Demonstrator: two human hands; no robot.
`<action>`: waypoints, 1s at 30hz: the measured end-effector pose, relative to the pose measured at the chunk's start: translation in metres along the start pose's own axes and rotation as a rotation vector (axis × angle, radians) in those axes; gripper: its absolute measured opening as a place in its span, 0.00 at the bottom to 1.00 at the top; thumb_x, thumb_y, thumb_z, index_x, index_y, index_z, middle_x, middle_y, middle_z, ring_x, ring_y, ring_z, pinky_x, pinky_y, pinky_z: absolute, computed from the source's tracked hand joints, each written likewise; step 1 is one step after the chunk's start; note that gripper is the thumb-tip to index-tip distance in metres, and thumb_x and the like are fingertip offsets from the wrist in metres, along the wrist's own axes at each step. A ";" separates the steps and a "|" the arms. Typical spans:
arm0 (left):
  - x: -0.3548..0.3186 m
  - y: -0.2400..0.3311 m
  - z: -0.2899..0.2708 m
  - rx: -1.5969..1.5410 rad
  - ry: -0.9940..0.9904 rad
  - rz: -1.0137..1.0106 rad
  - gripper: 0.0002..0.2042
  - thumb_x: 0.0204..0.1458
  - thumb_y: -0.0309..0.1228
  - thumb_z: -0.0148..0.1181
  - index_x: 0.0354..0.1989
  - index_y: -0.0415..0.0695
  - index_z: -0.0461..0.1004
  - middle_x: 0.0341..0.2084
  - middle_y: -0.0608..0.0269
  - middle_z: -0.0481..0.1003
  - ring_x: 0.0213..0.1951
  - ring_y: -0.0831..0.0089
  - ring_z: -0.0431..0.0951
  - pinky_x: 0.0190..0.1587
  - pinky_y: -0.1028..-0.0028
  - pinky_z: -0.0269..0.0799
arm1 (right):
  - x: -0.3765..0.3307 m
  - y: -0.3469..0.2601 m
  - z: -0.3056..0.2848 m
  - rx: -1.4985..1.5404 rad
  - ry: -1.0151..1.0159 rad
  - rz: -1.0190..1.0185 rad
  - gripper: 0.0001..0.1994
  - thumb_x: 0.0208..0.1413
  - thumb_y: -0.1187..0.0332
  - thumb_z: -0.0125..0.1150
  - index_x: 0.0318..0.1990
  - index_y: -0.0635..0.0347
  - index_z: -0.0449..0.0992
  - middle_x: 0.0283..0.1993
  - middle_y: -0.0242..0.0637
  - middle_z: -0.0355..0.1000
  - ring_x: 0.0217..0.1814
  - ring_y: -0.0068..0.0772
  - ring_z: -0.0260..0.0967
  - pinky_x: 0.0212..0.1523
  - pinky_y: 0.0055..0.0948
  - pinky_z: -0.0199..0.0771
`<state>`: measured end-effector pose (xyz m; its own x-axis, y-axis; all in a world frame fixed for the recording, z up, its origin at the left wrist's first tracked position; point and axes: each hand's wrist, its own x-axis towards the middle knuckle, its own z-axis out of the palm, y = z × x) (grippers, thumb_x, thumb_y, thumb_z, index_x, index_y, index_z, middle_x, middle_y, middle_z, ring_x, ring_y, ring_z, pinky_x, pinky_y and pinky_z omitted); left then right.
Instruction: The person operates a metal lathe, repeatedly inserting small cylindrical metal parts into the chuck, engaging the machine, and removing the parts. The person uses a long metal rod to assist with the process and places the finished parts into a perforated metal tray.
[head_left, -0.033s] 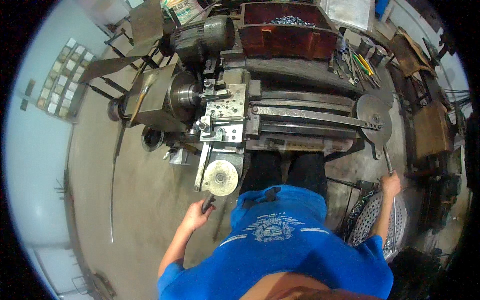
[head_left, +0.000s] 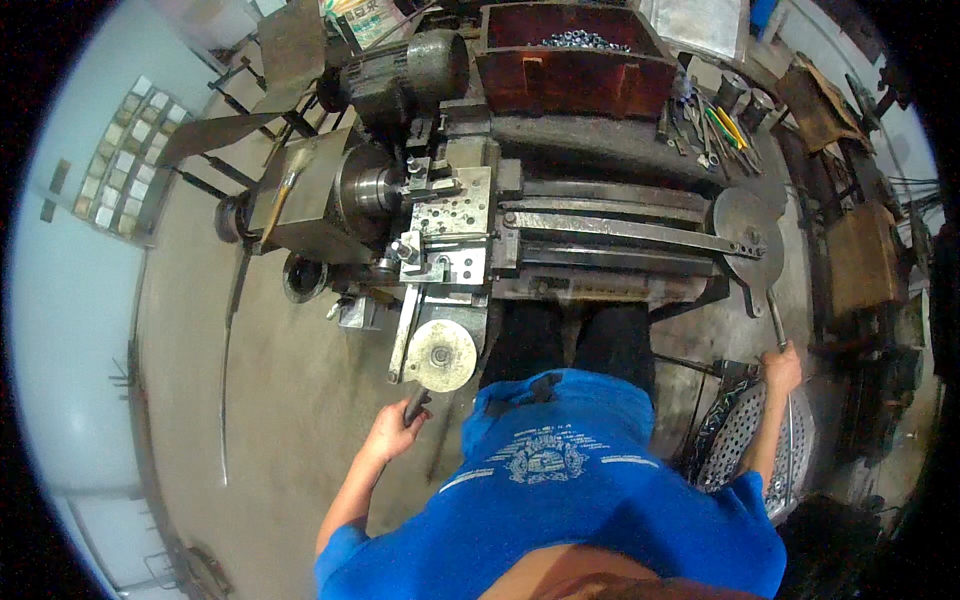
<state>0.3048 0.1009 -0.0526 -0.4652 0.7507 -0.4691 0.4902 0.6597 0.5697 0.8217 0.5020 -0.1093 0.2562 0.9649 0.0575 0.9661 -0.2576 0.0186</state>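
Observation:
A metal lathe (head_left: pixel 600 225) stretches across in front of me, with a chuck (head_left: pixel 370 190) at its left and a drilled tool slide (head_left: pixel 452 215) beside it. My left hand (head_left: pixel 395 430) is closed round a dark lever handle (head_left: pixel 416 402), which sticks out from a pale round disc (head_left: pixel 441 356) below the slide. On the right, my right hand (head_left: pixel 782 370) grips a long steel lever (head_left: pixel 777 318). That lever runs up to a large grey disc (head_left: pixel 748 240), linked by a flat bar (head_left: pixel 620 230) to the slide.
Behind the lathe stands a dark red box (head_left: pixel 575 85) holding small metal parts (head_left: pixel 580 40). An electric motor (head_left: pixel 405 78) sits left of it, hand tools (head_left: pixel 715 135) lie to its right. A brush (head_left: pixel 287 190) rests on the headstock. A perforated basket (head_left: pixel 745 445) stands by my right arm.

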 end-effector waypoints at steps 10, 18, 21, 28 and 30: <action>0.000 -0.010 0.005 0.046 -0.018 -0.082 0.06 0.45 0.26 0.54 0.33 0.43 0.74 0.21 0.51 0.73 0.23 0.63 0.73 0.28 0.68 0.67 | 0.033 0.005 0.016 -0.038 0.129 -0.011 0.27 0.38 0.54 0.57 0.52 0.43 0.67 0.40 0.42 0.71 0.40 0.47 0.68 0.37 0.42 0.68; 0.007 -0.024 0.003 0.000 -0.068 0.010 0.09 0.45 0.25 0.53 0.36 0.44 0.74 0.26 0.58 0.75 0.27 0.73 0.73 0.33 0.72 0.68 | 0.190 -0.009 0.016 -0.398 0.252 -0.126 0.30 0.40 0.60 0.57 0.56 0.45 0.61 0.58 0.33 0.59 0.59 0.42 0.55 0.51 0.54 0.57; 0.011 -0.024 -0.004 -0.111 -0.221 -0.028 0.10 0.47 0.28 0.55 0.39 0.42 0.74 0.31 0.58 0.76 0.33 0.71 0.74 0.39 0.71 0.68 | 0.215 -0.040 0.021 -0.367 0.263 -0.047 0.31 0.45 0.58 0.52 0.60 0.45 0.54 0.63 0.31 0.52 0.64 0.42 0.47 0.53 0.61 0.51; 0.067 -0.097 -0.079 -0.297 0.047 -0.176 0.23 0.47 0.40 0.57 0.47 0.34 0.68 0.39 0.53 0.74 0.42 0.70 0.73 0.47 0.71 0.66 | 0.125 -0.043 0.012 0.130 0.187 -0.153 0.38 0.35 0.67 0.62 0.59 0.51 0.55 0.54 0.41 0.64 0.52 0.50 0.61 0.47 0.42 0.64; 0.115 -0.151 -0.100 0.133 0.260 -0.253 0.25 0.45 0.44 0.57 0.45 0.35 0.69 0.35 0.49 0.74 0.40 0.59 0.74 0.43 0.65 0.68 | 0.088 -0.036 0.013 0.111 0.162 -0.295 0.36 0.29 0.67 0.63 0.55 0.55 0.62 0.45 0.48 0.68 0.42 0.55 0.66 0.45 0.40 0.66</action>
<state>0.1040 0.0838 -0.1250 -0.7467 0.5408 -0.3872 0.4190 0.8346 0.3576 0.8097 0.5970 -0.1179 -0.0342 0.9740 0.2239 0.9976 0.0467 -0.0504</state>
